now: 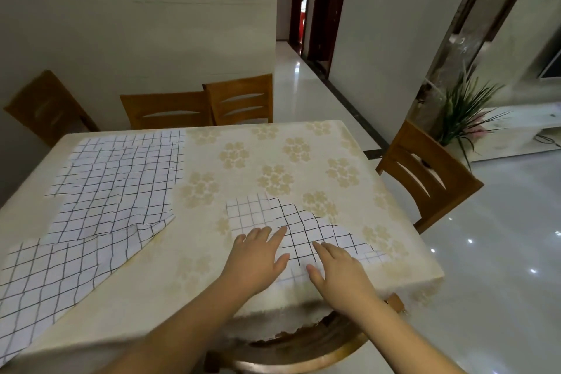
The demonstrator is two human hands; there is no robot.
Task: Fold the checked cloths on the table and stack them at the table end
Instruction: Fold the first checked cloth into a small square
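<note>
Checked cloths lie in two places on the table, which is covered by a cream tablecloth printed with pale flower clusters. One folded checked cloth sits near the right front corner of the table, its layers offset so that an under layer shows at the far left corner and along the right edge. Left hand rests palm down on the near left part of this cloth, fingers extended and slightly spread, gripping nothing. Right hand rests palm down on the near right part of the same cloth, fingers likewise extended and slightly apart, thumb pointing inward; it pinches no fabric. The two hands lie just beside each other without touching. Unfolded checked cloths are spread flat across the left side of the table, overlapping one another, the nearest reaching the front left edge; how many pieces make up this group cannot be told. Wooden chairs stand at the far side, and another chair stands at the right side.
</note>
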